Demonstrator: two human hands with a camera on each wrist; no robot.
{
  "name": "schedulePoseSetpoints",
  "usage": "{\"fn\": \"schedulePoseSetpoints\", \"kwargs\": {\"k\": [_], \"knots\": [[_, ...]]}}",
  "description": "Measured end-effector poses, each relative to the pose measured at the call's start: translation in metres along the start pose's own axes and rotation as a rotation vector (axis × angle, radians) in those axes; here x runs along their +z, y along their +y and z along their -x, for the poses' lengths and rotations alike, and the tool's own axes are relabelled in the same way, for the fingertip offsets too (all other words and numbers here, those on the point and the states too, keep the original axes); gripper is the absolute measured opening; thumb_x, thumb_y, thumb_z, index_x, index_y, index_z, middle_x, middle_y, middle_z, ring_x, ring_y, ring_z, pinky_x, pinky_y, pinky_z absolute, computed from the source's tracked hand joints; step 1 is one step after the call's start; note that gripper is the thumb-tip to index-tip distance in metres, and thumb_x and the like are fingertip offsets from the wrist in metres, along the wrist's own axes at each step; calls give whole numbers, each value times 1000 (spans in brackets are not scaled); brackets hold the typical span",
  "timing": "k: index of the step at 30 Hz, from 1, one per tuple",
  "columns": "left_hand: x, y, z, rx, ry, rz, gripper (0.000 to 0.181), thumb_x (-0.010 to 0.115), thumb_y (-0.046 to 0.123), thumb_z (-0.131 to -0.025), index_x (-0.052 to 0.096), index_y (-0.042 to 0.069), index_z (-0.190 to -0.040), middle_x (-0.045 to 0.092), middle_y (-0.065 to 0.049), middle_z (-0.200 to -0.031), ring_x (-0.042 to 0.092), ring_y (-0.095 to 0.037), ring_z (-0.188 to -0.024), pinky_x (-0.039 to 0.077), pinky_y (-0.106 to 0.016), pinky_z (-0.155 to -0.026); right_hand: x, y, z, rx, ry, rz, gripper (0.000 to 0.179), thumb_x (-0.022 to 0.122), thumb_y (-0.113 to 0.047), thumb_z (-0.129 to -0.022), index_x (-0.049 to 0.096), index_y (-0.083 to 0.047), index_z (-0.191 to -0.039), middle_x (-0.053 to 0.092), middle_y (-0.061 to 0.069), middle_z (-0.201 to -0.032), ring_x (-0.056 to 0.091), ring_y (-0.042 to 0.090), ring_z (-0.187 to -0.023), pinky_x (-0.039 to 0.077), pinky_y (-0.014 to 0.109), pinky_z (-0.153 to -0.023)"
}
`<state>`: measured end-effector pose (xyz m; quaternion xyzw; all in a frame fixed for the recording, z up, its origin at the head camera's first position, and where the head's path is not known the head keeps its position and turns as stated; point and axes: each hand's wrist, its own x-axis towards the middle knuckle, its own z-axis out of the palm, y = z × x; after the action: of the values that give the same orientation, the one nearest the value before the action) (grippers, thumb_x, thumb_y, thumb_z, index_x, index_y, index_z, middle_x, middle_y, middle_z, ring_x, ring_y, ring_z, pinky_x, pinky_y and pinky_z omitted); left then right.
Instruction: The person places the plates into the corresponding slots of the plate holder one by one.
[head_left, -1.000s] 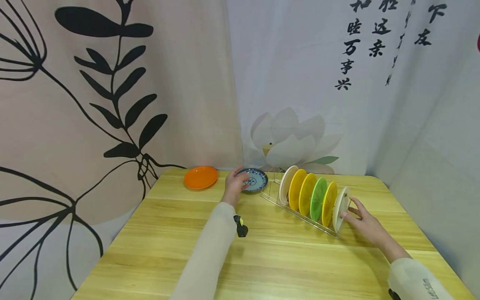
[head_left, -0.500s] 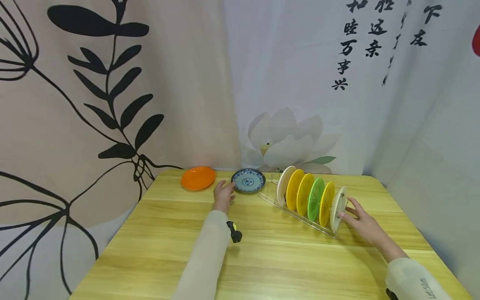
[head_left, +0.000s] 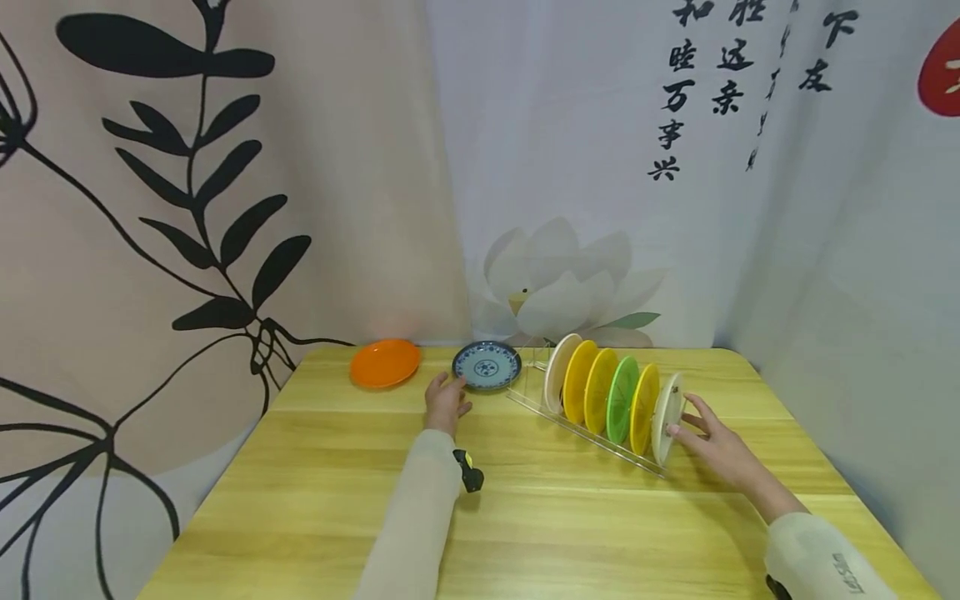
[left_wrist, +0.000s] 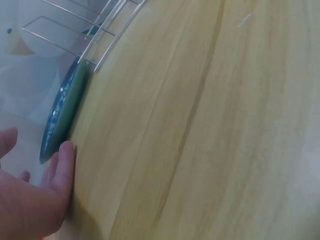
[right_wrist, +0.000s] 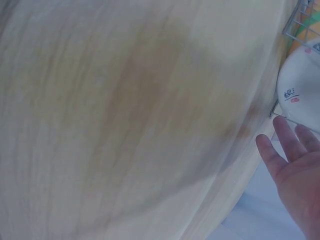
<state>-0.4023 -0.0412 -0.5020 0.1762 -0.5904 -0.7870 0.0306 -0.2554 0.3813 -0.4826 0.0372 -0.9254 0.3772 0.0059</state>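
My left hand (head_left: 445, 404) is at the near left edge of a blue-and-white patterned plate (head_left: 486, 367) lying on the table. In the left wrist view its fingers are fairly straight, fingertips right at the rim of that plate (left_wrist: 64, 112). My right hand (head_left: 712, 446) is by the white plate (head_left: 669, 412) at the right end of a wire dish rack (head_left: 585, 432). Fingertips overlap that plate's edge in the head view. The right wrist view shows the fingers spread and loosely straight beside the white plate (right_wrist: 300, 85), which has small printed marks.
Several plates stand upright in the rack: a pale one (head_left: 561, 375), yellow ones (head_left: 580, 382) and a green one (head_left: 622, 400). An orange plate (head_left: 386, 363) lies at the back left of the wooden table (head_left: 600, 542). Printed curtains (head_left: 360, 167) hang behind and at the right.
My left hand has moved off the blue-and-white plate, leftward and back to its near left edge. My right hand stays by the white plate. The head view has turned slightly right.
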Motion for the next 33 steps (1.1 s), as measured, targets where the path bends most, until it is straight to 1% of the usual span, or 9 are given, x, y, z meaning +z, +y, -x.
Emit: {"fn": "schedulePoseSetpoints", "kwargs": {"k": [5,9,11,14,17,21,26,29,33], "knots": [[5,-5,-3,12,10,-14,63,61,12,-97,33,3,-152,52,-21,-127,51,-37,-118,53,-48,-93,0,1,0,-1,4,-16,80,48,-50,-102,6,-12,-160,35,33,-149,37,61,-128,35,76,-94],[8,-7,-6,17,31,-33,62,62,9,-96,35,1,-151,53,-24,-125,55,-37,-115,56,-46,-88,1,3,0,7,6,-28,81,48,-50,-102,6,-12,-160,34,33,-150,39,60,-127,35,76,-94],[10,-8,-8,18,43,-43,61,63,7,-95,37,0,-150,53,-25,-128,57,-37,-113,57,-44,-86,2,4,0,12,9,-33,81,49,-50,-102,6,-13,-160,34,32,-150,39,59,-127,35,76,-94],[13,-7,-11,11,74,-71,59,64,6,-94,40,0,-148,50,-23,-136,60,-36,-107,58,-42,-83,3,6,0,17,13,-34,81,49,-51,-101,6,-14,-160,34,32,-150,39,58,-128,35,76,-94],[15,-6,-13,7,121,-120,58,66,4,-92,44,0,-146,48,-22,-140,65,-39,-99,58,-42,-81,4,5,-1,18,13,-43,81,49,-51,-101,7,-14,-160,34,32,-150,39,58,-128,34,75,-96],[16,-5,-16,17,176,-187,58,69,3,-90,46,0,-144,52,-24,-138,69,-39,-91,59,-41,-77,5,3,-1,25,14,-44,82,49,-52,-101,7,-14,-160,34,32,-150,38,58,-129,34,74,-97],[18,-7,-22,17,219,-229,55,67,2,-89,49,1,-142,53,-23,-136,71,-36,-85,58,-34,-67,5,2,-3,33,14,-48,83,49,-54,-100,7,-14,-160,33,31,-151,38,58,-129,33,75,-98],[20,-6,-24,0,220,-231,54,64,1,-90,49,2,-141,51,-22,-139,70,-35,-87,59,-35,-69,4,3,-4,33,18,-45,83,49,-53,-100,7,-14,-160,33,31,-152,39,57,-129,33,75,-98],[23,-2,-24,-20,197,-248,55,61,0,-90,46,1,-143,48,-23,-141,70,-37,-91,59,-40,-78,2,6,-4,36,28,-39,83,49,-53,-100,7,-14,-160,33,30,-151,39,57,-129,33,75,-98]]}}
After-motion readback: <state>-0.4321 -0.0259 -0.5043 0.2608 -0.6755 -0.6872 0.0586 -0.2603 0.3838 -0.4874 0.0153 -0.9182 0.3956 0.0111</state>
